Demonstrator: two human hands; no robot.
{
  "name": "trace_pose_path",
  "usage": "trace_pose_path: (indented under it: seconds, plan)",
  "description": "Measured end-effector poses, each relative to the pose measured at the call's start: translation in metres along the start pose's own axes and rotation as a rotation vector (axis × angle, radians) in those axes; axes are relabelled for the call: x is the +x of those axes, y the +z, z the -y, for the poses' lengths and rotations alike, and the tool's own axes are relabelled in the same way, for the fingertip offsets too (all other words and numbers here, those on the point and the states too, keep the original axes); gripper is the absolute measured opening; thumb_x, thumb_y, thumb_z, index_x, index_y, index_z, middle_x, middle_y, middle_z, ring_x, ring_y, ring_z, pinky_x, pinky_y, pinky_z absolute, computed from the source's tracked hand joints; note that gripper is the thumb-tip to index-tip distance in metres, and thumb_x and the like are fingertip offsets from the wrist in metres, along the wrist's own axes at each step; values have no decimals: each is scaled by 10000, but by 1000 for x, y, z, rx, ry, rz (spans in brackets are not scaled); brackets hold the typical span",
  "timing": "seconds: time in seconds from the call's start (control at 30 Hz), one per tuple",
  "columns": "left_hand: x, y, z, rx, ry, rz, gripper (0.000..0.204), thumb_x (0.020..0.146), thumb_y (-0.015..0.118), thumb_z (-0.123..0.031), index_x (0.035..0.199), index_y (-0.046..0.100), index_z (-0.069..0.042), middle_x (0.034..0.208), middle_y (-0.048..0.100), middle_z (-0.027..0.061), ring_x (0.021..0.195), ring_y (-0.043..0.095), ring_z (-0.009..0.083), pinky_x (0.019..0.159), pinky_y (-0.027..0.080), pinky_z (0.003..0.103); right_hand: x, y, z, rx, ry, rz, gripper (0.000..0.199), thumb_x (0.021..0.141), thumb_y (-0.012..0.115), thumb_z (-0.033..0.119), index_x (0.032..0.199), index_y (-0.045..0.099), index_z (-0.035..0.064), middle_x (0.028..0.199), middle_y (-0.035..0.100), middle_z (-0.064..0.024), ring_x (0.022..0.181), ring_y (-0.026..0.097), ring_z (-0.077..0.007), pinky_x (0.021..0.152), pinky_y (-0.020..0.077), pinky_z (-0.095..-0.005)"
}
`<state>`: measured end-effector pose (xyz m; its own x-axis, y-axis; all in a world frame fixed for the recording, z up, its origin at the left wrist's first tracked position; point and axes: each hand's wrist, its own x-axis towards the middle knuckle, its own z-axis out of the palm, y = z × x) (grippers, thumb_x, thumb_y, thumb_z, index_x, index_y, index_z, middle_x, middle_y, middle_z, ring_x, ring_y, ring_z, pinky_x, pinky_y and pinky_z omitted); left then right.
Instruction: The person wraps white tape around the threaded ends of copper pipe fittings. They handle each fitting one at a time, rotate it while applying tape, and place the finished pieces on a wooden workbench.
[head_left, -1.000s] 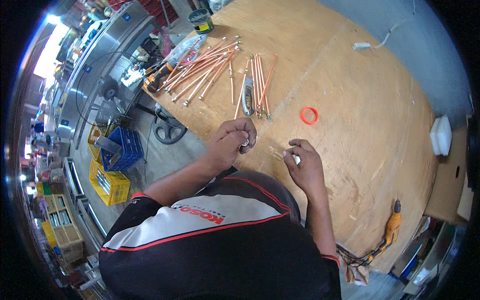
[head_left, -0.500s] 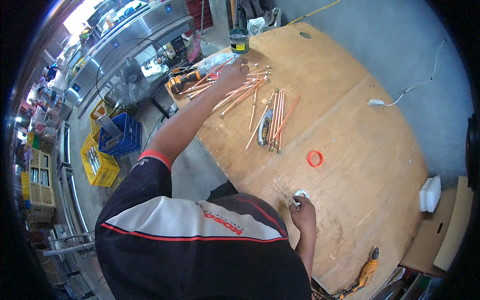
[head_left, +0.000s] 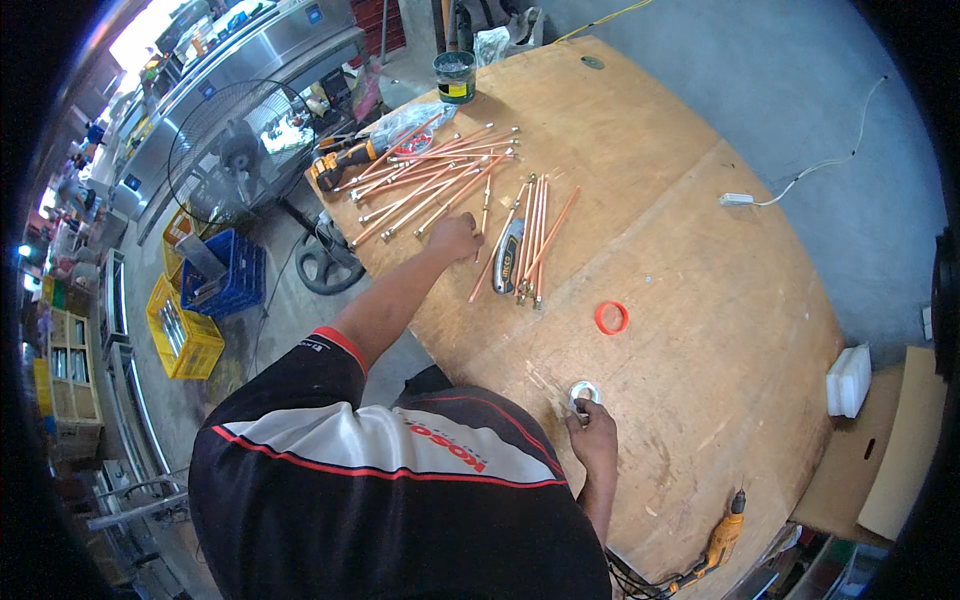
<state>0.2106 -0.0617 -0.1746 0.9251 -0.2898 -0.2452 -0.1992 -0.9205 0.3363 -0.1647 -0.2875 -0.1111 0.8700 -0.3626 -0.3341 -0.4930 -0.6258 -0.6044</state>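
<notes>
My left hand [head_left: 455, 238] is at a single copper tube [head_left: 485, 215] with metal end fittings, its curled fingers closing on the tube's lower part. Right beside it, a utility knife [head_left: 508, 258] with a grey and black handle lies against a small row of copper tubes [head_left: 536, 235]. Further off is a loose, criss-crossed pile of similar tubes [head_left: 440, 180]. Near the table's front edge, my right hand [head_left: 595, 436] pinches a small white and silver roll of tape [head_left: 584, 391]. An orange-red ring [head_left: 611, 318] lies flat beyond it.
On the wooden table [head_left: 690, 390] a yellow drill [head_left: 722, 540] lies at the near right. An orange power tool [head_left: 340, 165], a plastic bag and a dark tub [head_left: 455, 78] sit at the far left. A fan [head_left: 240, 150] and crates [head_left: 185, 325] stand on the floor left.
My left hand has come back from above the tube pile to the single tube nearer me. My right hand stays at the roll of tape. The view has shifted slightly.
</notes>
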Motion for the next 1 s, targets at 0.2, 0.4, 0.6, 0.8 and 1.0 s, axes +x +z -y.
trace_pose_path:
  seconds: [0.2,0.4,0.6,0.8,1.0]
  plan:
    - [20,4,4,20,9,57,490,799,690,-413,1049,658,7,928,704,229,910,677,407,809,537,478,30,11,-15,-87,-78,-25,348,810,700,216,1088,676,7,1050,672,-197,906,670,-330,849,529,-396]
    - [-14,-65,-34,-715,118,162,294,848,625,-228,1019,649,10,902,680,151,696,658,197,640,545,342,38,26,-29,-228,-66,-171,362,759,744,199,1079,657,53,1144,558,-162,1054,578,-340,882,504,-414]
    - [-112,-152,-35,-971,435,55,293,963,602,-224,1158,634,-7,908,636,78,788,626,137,710,517,271,29,40,-44,-314,-198,-458,355,703,784,212,1004,667,65,1263,524,-163,1113,532,-355,931,472,-468]
    - [-202,-177,-83,-600,807,-295,144,881,639,-90,993,692,-17,911,644,83,829,628,190,775,486,325,28,25,-30,295,-78,-149,302,687,820,142,944,700,38,1307,549,-166,1160,542,-307,960,460,-391]
    - [-226,-144,-118,-562,726,216,484,997,480,-449,1221,549,-25,1092,658,200,919,674,333,823,502,418,15,-33,78,908,-523,-15,263,707,835,134,911,705,30,1351,550,-146,1194,557,-259,983,449,-360]
